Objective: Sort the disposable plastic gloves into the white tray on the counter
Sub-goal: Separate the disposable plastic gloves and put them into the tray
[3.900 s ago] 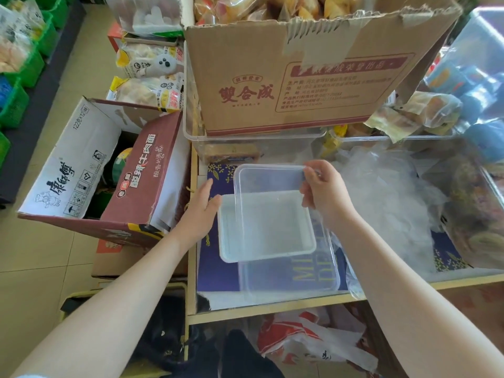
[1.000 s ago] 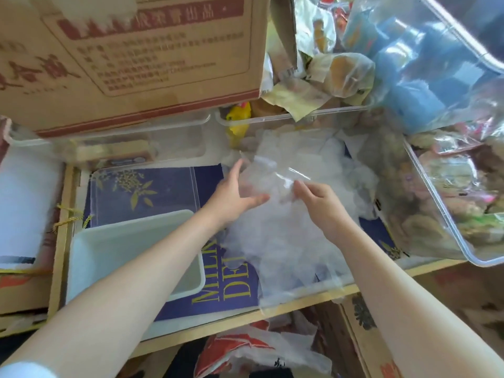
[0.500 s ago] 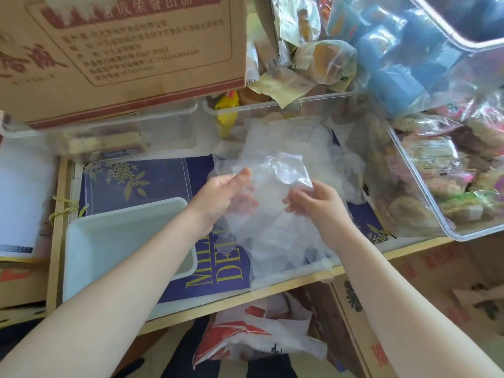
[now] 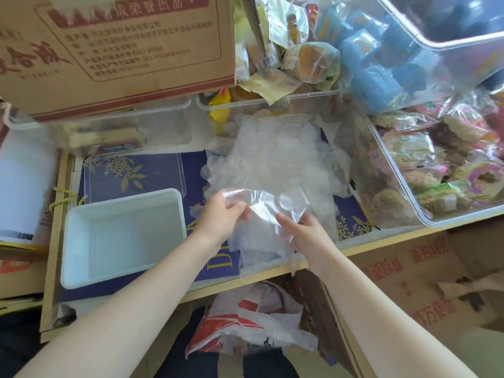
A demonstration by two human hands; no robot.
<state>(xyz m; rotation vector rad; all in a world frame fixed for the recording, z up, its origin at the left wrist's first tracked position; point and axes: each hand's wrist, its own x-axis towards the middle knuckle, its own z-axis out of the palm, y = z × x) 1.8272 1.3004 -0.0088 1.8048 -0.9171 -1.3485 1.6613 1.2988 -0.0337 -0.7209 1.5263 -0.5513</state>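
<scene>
Between the two hands, right over the near part of the counter (image 4: 272, 274), a single clear glove (image 4: 272, 205) is stretched out, and that is where the action sits. The left hand (image 4: 222, 215) pinches its left end with thumb and fingertips curled onto the film; the right hand (image 4: 304, 231) holds the other end lower down, fingers bent onto the plastic, though how firmly is hard to tell through the glare. The hands are apart, the film spanning the gap between them, so the glove's long axis runs roughly left to right, slightly tilted down toward the right.

Now the relation that matters: the white tray (image 4: 174, 196) lies to the left of the hands, just beside the left forearm, its long side running left to right and its floor showing bare white. The left hand is clearly the nearer one; the right would have to cross over. Both forearms come in from the near edge, angling inward to meet over the film.

Behind the held glove, further back on the counter, the loose pile of gloves (image 4: 275, 156) waits, well apart from the tray. By the look of it the sorting has barely begun, and the coming move should be a short leftward carry into the tray.
</scene>
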